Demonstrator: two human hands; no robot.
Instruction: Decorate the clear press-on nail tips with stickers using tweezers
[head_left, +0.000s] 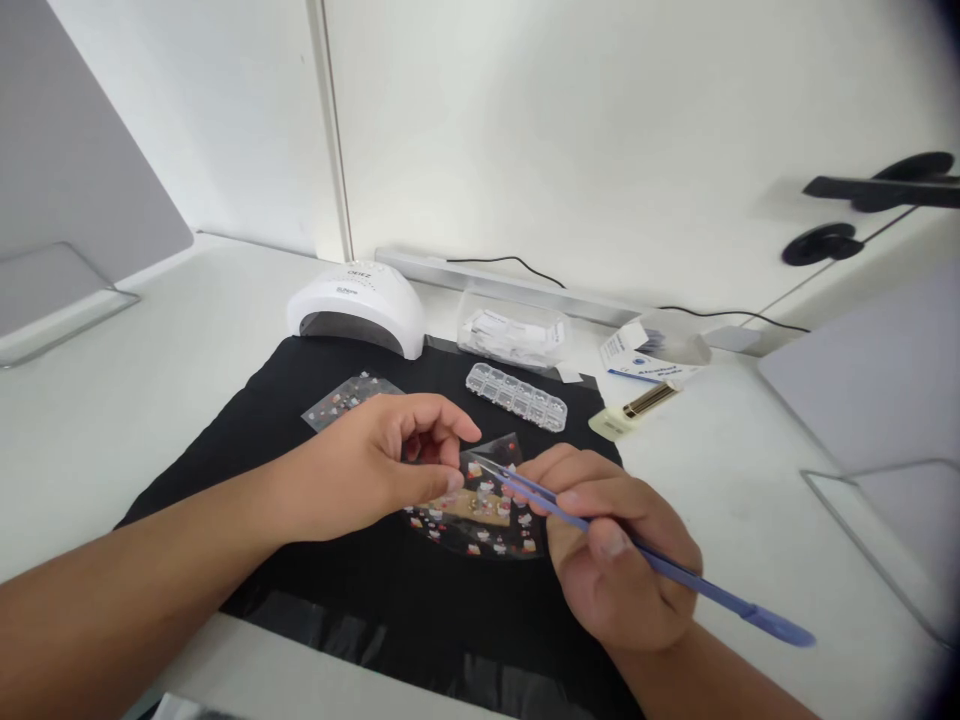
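In my right hand (626,540) is a pair of blue tweezers (712,592), gripped like a pen with the silvery tips pointing left. Those tips hover over or touch a clear sheet (495,540) printed with small white, red and orange figures; which of the two I cannot tell. A tan strip (450,503) shows at the sheet's middle. My left hand (382,455) is beside the sheet's left edge, index finger and thumb apart, other fingers curled. Nothing shows between them. Behind that hand, a second clear printed sheet (345,398) is partly covered.
A black cloth (360,600) covers the table's middle. On its far side are a white nail lamp (356,305) and a clear compartment case (516,396). Further back stand a clear box of packets (514,335), an alcohol pads box (637,360) and a gold-capped bottle (634,410).
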